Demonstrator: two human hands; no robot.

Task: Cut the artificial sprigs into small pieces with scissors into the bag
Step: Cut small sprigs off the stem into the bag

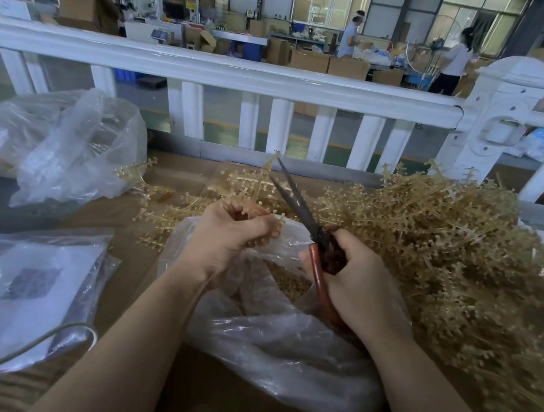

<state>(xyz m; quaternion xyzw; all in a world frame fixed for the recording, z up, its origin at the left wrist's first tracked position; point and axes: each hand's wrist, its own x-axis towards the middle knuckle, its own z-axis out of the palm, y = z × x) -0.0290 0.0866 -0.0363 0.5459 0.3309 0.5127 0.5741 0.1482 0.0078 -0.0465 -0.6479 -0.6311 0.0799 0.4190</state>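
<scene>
Red-handled scissors (300, 209), blades parted, sit gripped in the right hand (346, 282); the left hand (230, 235) pinches a tan sprig (256, 183) above the open bag (276, 338). Short snips over its mouth should drop pieces inside.

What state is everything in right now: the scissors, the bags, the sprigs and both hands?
scissors: blades open, pointing up and away.
left hand: grips a sprig over the bag.
right hand: grips the red scissor handles.
held sprig: uncut, between the blades.
clear bag: mouth open, cut pieces inside.
sprig pile: heaped loose at right.
far bag: crumpled, open.
flat bag: lying flat.
</scene>
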